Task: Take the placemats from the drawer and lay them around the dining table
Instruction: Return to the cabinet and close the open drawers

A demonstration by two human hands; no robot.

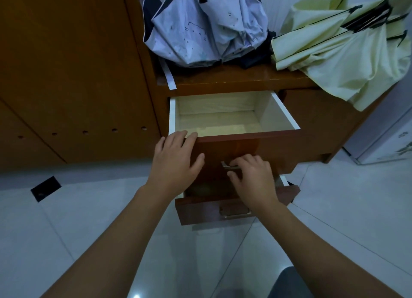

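The upper drawer (278,148) of a brown wooden cabinet stands pulled out, showing white walls and a pale yellowish lining; no placemat can be told apart inside. My left hand (176,161) rests with straight fingers on the drawer's front top edge at its left corner. My right hand (252,179) has its fingers curled on the metal handle (225,165) of that drawer front. Below, a lower drawer (200,210) is partly pulled out, its inside dark and mostly hidden by my right hand.
On the cabinet top (234,79) lie a folded lilac umbrella (205,25) and a pale yellow umbrella (343,43). A tall wooden panel (66,74) stands to the left. Pale floor tiles (44,219) lie below, with a dark square (45,187) set in them.
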